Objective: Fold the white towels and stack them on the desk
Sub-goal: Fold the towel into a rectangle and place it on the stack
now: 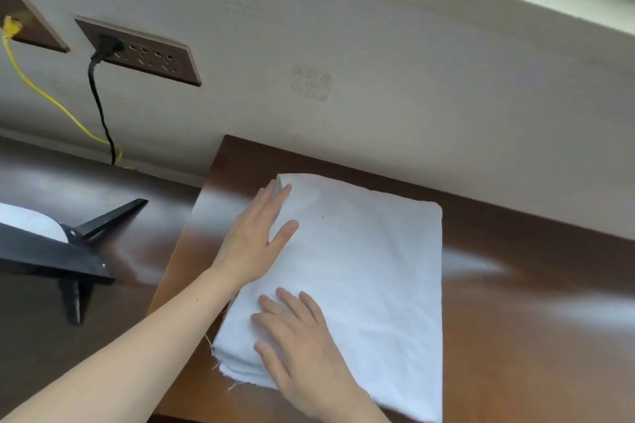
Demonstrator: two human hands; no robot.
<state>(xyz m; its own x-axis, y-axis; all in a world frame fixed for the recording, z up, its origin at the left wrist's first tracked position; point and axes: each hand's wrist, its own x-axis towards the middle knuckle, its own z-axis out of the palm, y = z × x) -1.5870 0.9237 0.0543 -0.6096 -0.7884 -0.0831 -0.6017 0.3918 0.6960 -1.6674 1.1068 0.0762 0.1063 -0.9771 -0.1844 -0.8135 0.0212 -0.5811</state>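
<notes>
A: towel [360,268] position?
B: folded, flat on desk [515,285]. Left hand [254,244] on its far-left edge, right hand [299,347] on near-left corner.
A: fingers?
B: all extended, pressing flat, gripping nothing.

White towels [360,271], glossy brown desk [515,319]

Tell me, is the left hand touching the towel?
Touching. The head view shows the left hand lying flat, its fingers pressed on the towel edge.

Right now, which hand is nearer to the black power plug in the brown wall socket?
Left. The left hand lies flat on the folded white towel's far left edge, closer to the black power plug; the right hand presses the near corner.
</notes>
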